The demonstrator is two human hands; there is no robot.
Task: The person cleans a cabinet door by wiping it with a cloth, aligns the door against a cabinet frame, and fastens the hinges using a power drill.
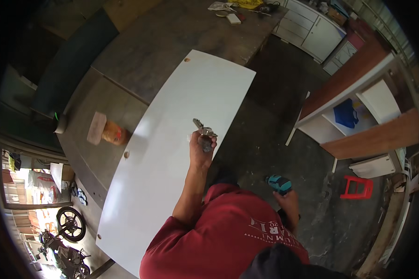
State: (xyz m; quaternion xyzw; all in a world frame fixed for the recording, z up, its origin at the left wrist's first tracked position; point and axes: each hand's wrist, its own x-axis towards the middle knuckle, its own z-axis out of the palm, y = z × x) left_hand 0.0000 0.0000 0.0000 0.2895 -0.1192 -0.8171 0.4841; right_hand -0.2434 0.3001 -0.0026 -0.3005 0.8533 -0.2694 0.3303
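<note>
My left hand (200,157) is raised over a long white panel (172,125), closed around metal cabinet hinges (204,129). The hinge arms stick out past my fingers; how many there are I cannot tell. Along the panel's left edge are round holes, a far hole (187,59), a middle hole (126,155) and a near hole (99,236). Low at my right side, apart from the panel, my right hand (289,205) grips a teal and black cordless drill (279,184). Its fingers are partly hidden behind the tool.
The panel lies across a worn brown worktable (144,51). Left of it sit an orange-brown container (114,133) and a pale block (97,128). On the right stand an open cabinet (349,109) and a red stool (357,187) on the dark floor. A motorcycle (65,253) is at lower left.
</note>
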